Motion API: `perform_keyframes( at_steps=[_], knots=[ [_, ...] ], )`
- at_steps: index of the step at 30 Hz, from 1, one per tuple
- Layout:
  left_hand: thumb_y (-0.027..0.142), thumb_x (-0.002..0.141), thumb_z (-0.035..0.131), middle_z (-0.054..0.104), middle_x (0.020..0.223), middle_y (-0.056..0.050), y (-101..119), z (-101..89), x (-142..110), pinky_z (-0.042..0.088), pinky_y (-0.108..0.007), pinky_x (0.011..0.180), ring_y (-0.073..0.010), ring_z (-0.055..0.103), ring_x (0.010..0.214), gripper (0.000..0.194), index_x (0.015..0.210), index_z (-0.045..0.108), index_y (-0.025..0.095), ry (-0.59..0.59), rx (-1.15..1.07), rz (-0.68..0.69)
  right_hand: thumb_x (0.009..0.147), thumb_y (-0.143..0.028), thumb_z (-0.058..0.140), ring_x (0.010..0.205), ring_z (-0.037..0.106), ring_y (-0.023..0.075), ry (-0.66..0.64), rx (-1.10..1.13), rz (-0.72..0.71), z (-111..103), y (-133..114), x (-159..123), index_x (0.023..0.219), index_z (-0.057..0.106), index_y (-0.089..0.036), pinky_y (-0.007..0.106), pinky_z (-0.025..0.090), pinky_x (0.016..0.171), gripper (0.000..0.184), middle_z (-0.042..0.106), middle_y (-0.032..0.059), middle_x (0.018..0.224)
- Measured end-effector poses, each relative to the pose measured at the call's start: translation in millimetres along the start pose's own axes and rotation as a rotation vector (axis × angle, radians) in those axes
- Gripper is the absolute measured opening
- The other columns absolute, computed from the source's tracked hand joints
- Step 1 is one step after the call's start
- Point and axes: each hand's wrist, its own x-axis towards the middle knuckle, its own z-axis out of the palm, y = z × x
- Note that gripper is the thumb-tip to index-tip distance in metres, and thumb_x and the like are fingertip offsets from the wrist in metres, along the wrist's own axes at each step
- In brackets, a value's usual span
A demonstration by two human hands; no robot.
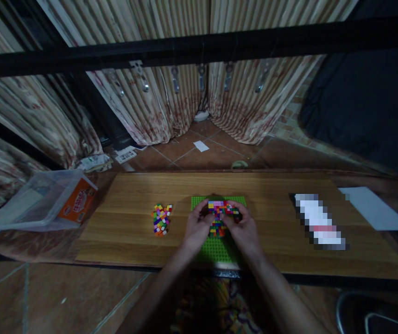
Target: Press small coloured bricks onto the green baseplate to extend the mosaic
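A green studded baseplate (219, 253) lies on the wooden table in front of me. Over it is a build of small multicoloured toy bricks (217, 228), with pink and lilac ones along its far edge. My left hand (199, 223) grips the build from the left, thumb on its near face and fingers curled round the far edge. From the right, my right hand (241, 225) holds it the same way, thumb close to the other thumb. The fingers hide part of the bricks, and I cannot tell whether the build touches the baseplate. Left of it lies a pile of loose toy bricks (161, 219).
A pixelated oblong item (320, 221) lies on the right of the wooden table (122, 246). Beyond the right end is a white sheet (375, 208). A clear plastic bin (42, 199) with an orange label stands off the left end. A dark bar (199, 46) crosses above.
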Motion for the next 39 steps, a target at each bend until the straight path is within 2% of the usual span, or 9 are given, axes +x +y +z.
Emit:
perform_keyframes(
  at_steps=[5,19,22,26,30,39],
  knots=[
    [0.004,0.065,0.061,0.072,0.103,-0.006,1.2,1.4,0.2,0.048,-0.030,0.089,-0.0173,0.065,0.094,0.045,0.109,0.067,0.016,0.018,-0.006,0.012,0.068,-0.042,0.070,0.096,0.059,0.0231,0.021,-0.034,-0.010,1.9,-0.6,0.3,0.107,0.064,-0.022,0.038,0.047,0.084,0.044,0.063,0.0061,0.105],
    [0.006,0.057,0.064,0.073,0.090,-0.002,2.6,-0.4,5.4,0.050,-0.030,0.080,-0.0176,0.066,0.084,0.045,0.101,0.070,0.017,0.058,-0.056,-0.065,0.067,-0.042,0.072,0.096,0.059,0.0233,0.043,-0.044,-0.010,4.8,3.4,0.5,0.105,0.063,-0.022,0.039,0.047,0.084,0.043,0.064,0.0063,0.105],
    [0.008,0.057,0.067,0.073,0.089,-0.002,4.0,-3.2,4.4,0.050,-0.031,0.081,-0.0174,0.065,0.084,0.044,0.100,0.071,0.018,0.025,-0.078,-0.061,0.067,-0.043,0.071,0.095,0.060,0.0226,0.023,-0.024,-0.020,3.6,4.0,1.5,0.105,0.063,-0.022,0.038,0.048,0.084,0.044,0.065,0.0058,0.105],
    [0.013,0.058,0.071,0.074,0.090,-0.003,4.2,-9.5,5.6,0.048,-0.034,0.088,-0.0185,0.065,0.088,0.041,0.099,0.071,0.017,-0.049,-0.148,-0.088,0.071,-0.046,0.067,0.084,0.064,0.0206,0.000,0.042,-0.026,1.6,2.0,4.5,0.101,0.065,-0.023,0.035,0.050,0.077,0.038,0.069,0.0031,0.092],
    [0.013,0.060,0.066,0.073,0.095,-0.005,2.5,-14.1,7.9,0.046,-0.034,0.091,-0.0195,0.065,0.093,0.038,0.097,0.072,0.017,-0.034,-0.212,-0.127,0.072,-0.047,0.064,0.076,0.065,0.0202,-0.023,0.068,0.022,0.8,0.4,7.7,0.098,0.066,-0.023,0.034,0.052,0.069,0.035,0.069,0.0025,0.084],
    [0.013,0.063,0.069,0.073,0.095,-0.002,-0.6,-11.2,5.5,0.048,-0.032,0.091,-0.0175,0.065,0.091,0.034,0.096,0.071,0.019,-0.017,-0.129,-0.065,0.069,-0.043,0.068,0.089,0.060,0.0221,0.031,-0.086,-0.031,3.2,-2.5,6.1,0.097,0.064,-0.022,0.038,0.046,0.083,0.035,0.066,0.0045,0.095]
  ],
)
